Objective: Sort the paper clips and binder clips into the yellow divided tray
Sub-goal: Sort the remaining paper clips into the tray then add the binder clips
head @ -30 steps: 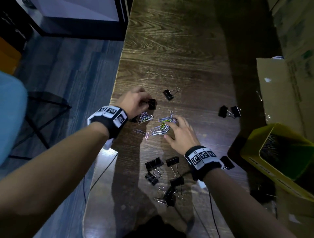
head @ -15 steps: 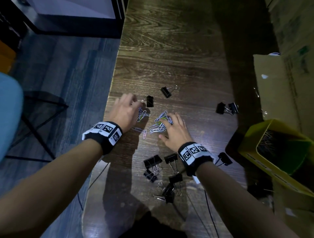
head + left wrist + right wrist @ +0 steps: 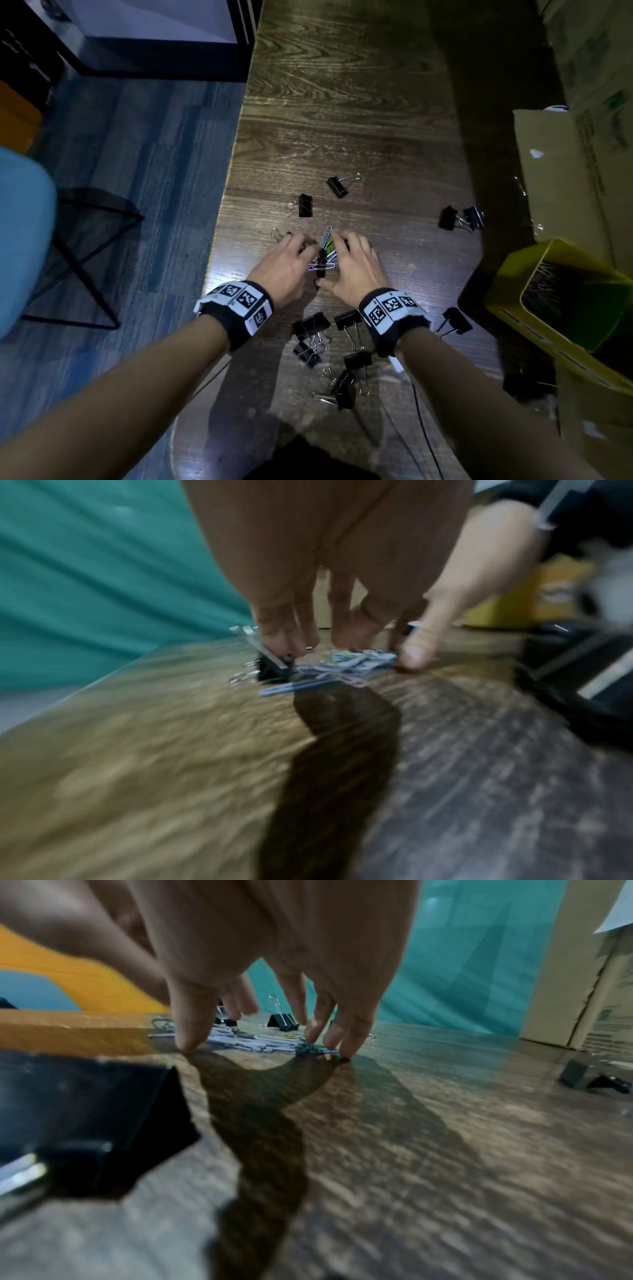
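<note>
Colored paper clips (image 3: 327, 251) lie bunched in a tight pile on the dark wooden table (image 3: 342, 113). My left hand (image 3: 301, 246) and right hand (image 3: 342, 250) flank the pile, straight fingers pointing down and pushing it together. In the left wrist view, the left hand (image 3: 308, 645) touches the paper clips (image 3: 346, 660) and a black binder clip (image 3: 274, 666). The right hand (image 3: 267, 1042) rests its fingertips (image 3: 186, 1042) on the table around the paper clips (image 3: 253, 1042). Black binder clips lie scattered: one (image 3: 305, 205), another (image 3: 337, 186), a pair (image 3: 459, 219), a cluster (image 3: 342, 380). The yellow tray (image 3: 527, 325) stands tilted at right.
A cardboard box (image 3: 565, 171) stands at the right behind the tray. The table's left edge (image 3: 222, 219) runs close beside my left hand, with a blue chair (image 3: 20, 240) and floor beyond. Thin cables (image 3: 424, 428) trail on the near table.
Both hands have swept inward toward each other, gathering the spread paper clips into one tight pile. The left hand has left a binder clip behind, farther up the table.
</note>
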Available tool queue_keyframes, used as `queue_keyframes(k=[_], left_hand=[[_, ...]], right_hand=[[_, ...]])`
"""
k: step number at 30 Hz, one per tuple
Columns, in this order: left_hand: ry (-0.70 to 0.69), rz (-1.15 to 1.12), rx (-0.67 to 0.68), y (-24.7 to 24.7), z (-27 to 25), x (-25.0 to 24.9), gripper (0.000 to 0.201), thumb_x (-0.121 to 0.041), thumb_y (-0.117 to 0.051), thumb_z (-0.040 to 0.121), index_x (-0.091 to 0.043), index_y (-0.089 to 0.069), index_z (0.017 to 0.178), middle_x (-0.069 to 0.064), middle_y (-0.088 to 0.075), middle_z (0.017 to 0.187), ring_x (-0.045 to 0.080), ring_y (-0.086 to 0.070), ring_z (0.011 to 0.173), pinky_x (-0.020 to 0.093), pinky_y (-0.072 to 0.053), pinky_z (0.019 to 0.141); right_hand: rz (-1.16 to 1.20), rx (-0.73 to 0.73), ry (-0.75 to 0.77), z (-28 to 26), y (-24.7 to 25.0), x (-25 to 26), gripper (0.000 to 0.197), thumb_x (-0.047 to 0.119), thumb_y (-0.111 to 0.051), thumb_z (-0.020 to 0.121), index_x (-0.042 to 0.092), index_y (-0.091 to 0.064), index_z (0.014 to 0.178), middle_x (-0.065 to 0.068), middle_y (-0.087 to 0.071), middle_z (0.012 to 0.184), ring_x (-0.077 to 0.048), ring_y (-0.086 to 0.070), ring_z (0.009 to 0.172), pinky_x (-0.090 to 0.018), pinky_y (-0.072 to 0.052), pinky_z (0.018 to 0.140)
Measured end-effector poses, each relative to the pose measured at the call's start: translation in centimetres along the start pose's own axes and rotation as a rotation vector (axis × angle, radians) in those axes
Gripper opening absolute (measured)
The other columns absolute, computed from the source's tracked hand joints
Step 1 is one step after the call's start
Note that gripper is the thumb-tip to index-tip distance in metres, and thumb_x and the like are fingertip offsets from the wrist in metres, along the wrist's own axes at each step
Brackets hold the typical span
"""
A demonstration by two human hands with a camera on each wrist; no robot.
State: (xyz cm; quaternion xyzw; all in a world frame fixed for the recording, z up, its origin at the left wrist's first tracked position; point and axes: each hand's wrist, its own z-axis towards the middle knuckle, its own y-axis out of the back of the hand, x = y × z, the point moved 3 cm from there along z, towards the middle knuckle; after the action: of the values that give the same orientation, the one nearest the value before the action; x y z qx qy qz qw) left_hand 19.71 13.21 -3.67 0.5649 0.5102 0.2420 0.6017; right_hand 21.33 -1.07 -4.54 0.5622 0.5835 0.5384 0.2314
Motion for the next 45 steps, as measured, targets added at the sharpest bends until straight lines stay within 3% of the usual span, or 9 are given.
queue_keyframes(k=[3, 9, 15, 19, 23, 27, 33, 40, 45], left_hand=[[0.022, -0.07, -0.092, 1.0, -0.1, 1.9, 0.051, 0.009, -0.052, 0.068, -0.002, -0.056, 0.117, 0.018, -0.052, 0.121, 0.033, -0.05, 0.109, 0.046, -0.048, 0.091], [-0.002, -0.059, 0.003, 1.5, 0.9, 5.3, 0.059, 0.009, -0.053, 0.066, -0.003, -0.053, 0.123, 0.021, -0.052, 0.125, 0.039, -0.053, 0.111, 0.051, -0.046, 0.092], [0.156, 0.046, 0.071, 1.5, -0.2, 3.6, 0.068, -0.01, -0.057, 0.072, -0.01, -0.037, 0.137, 0.012, -0.044, 0.127, 0.027, -0.042, 0.112, 0.042, -0.042, 0.092], [0.304, -0.139, 0.092, -0.4, -0.7, 1.3, 0.075, -0.001, -0.058, 0.072, -0.012, -0.028, 0.141, 0.014, -0.035, 0.128, 0.029, -0.038, 0.116, 0.041, -0.042, 0.099], [0.311, -0.114, 0.088, -0.6, -0.8, 0.5, 0.097, -0.002, -0.068, 0.064, -0.029, -0.015, 0.141, 0.014, -0.026, 0.135, 0.03, -0.038, 0.114, 0.04, -0.046, 0.093], [0.306, -0.052, 0.149, -0.4, -0.2, 0.0, 0.072, -0.021, -0.068, 0.074, -0.024, -0.033, 0.138, 0.01, -0.033, 0.132, 0.034, -0.038, 0.114, 0.042, -0.041, 0.096], [0.274, -0.075, 0.146, -0.8, 0.0, -1.4, 0.048, -0.004, -0.061, 0.076, -0.008, -0.052, 0.123, 0.011, -0.045, 0.124, 0.033, -0.049, 0.107, 0.039, -0.045, 0.091], [0.101, -0.123, 0.154, -0.2, -0.9, 0.2, 0.028, -0.016, -0.056, 0.09, -0.009, -0.058, 0.116, 0.009, -0.06, 0.114, 0.027, -0.061, 0.097, 0.035, -0.05, 0.085], [0.193, -0.187, 0.175, 0.6, -0.8, 1.1, 0.016, -0.023, -0.058, 0.089, -0.012, -0.063, 0.1, 0.005, -0.063, 0.089, 0.023, -0.059, 0.081, 0.026, -0.042, 0.068]], right_hand=[[-0.016, 0.005, 0.01, 0.0, -0.1, 0.2, 0.092, 0.055, -0.064, 0.078, 0.015, -0.018, 0.147, -0.006, -0.031, 0.141, -0.024, -0.027, 0.132, -0.04, -0.027, 0.11], [-0.031, 0.016, 0.048, 0.0, 0.2, 0.7, 0.074, 0.049, -0.066, 0.08, 0.02, -0.035, 0.14, -0.007, -0.032, 0.14, -0.025, -0.028, 0.13, -0.043, -0.03, 0.109], [-0.032, 0.027, -0.025, 0.8, 0.6, 0.7, 0.109, 0.064, -0.07, 0.066, 0.014, -0.015, 0.147, -0.009, -0.03, 0.139, -0.026, -0.03, 0.127, -0.041, -0.031, 0.107], [-0.012, 0.051, -0.014, 0.4, 0.0, 1.3, 0.096, 0.057, -0.071, 0.07, 0.015, -0.026, 0.144, -0.008, -0.033, 0.13, -0.024, -0.032, 0.121, -0.041, -0.036, 0.104], [0.01, -0.021, -0.072, -0.1, 0.2, 0.8, 0.099, 0.059, -0.072, 0.068, 0.018, -0.024, 0.145, -0.008, -0.031, 0.133, -0.024, -0.029, 0.124, -0.038, -0.034, 0.106], [-0.03, -0.014, -0.121, -0.3, 0.5, 0.7, 0.094, 0.057, -0.072, 0.068, 0.018, -0.03, 0.142, -0.011, -0.035, 0.13, -0.028, -0.033, 0.12, -0.04, -0.036, 0.102], [0.078, 0.093, -0.039, -0.7, 0.4, 2.2, 0.046, 0.014, -0.066, 0.084, 0.006, -0.051, 0.127, -0.014, -0.041, 0.13, -0.03, -0.046, 0.119, -0.04, -0.043, 0.1], [0.173, 0.091, -0.098, -1.1, 0.2, 1.0, 0.047, 0.025, -0.069, 0.083, 0.004, -0.057, 0.123, -0.012, -0.046, 0.131, -0.026, -0.054, 0.113, -0.032, -0.044, 0.096], [0.399, 0.033, -0.217, -1.0, 0.5, -0.2, 0.025, 0.023, -0.081, 0.071, 0.013, -0.074, 0.093, -0.011, -0.066, 0.107, -0.028, -0.06, 0.101, -0.03, -0.047, 0.091]])
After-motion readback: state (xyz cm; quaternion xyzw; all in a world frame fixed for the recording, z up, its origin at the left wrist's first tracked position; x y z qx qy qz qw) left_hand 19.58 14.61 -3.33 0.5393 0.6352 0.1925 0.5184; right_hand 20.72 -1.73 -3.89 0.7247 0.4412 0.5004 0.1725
